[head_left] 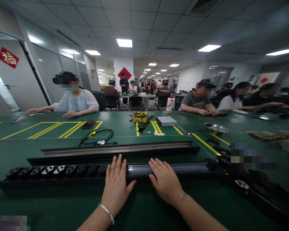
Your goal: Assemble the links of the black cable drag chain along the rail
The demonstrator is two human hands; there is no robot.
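Observation:
A long black power strip (62, 171) with a row of sockets lies across the green table (144, 211) in front of me. My left hand (115, 186) rests flat on it, fingers stretched out, just right of the last socket. My right hand (165, 183) also lies flat with fingers together over the strip's smooth dark section (183, 169). Neither hand holds anything. Behind the strip lies a second long metal channel (115, 149).
A black cable (97, 137) and a red phone (88, 124) lie beyond the channel. Farther back are a yellow box (140, 116), a grey box (166, 121) and a metal bowl (216, 128). Several people sit around the tables. More black strips (255, 189) lie at right.

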